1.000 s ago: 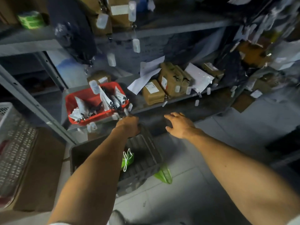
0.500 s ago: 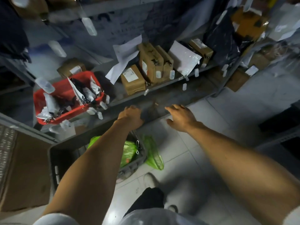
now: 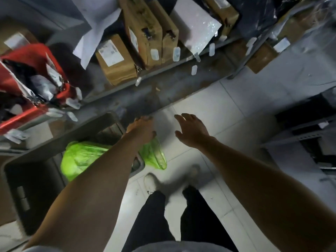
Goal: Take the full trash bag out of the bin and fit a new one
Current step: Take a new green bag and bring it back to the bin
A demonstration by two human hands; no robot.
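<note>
A dark grey bin (image 3: pixel 36 180) stands on the floor at the left, under the lowest shelf. A bright green trash bag (image 3: pixel 81 157) lies inside it, partly hidden by my left forearm. A second piece of green bag (image 3: pixel 154 155) hangs outside the bin's right corner on the tiles. My left hand (image 3: pixel 142 129) hovers over that corner with its fingers curled down; whether it grips anything is hidden. To its right, my right hand (image 3: pixel 190 130) is spread open over the floor and holds nothing.
A metal shelf rack (image 3: pixel 163 84) runs across the back with cardboard parcels (image 3: pixel 116 59) and a red basket (image 3: pixel 31 84) of packets. Another dark rack (image 3: pixel 309 135) stands at the right. My legs and shoes (image 3: pixel 151 180) are on the white tiles below.
The view has tilted down, so the shelves moved up and my legs came into sight. Both hands now sit lower, near the bin's right corner and the floor.
</note>
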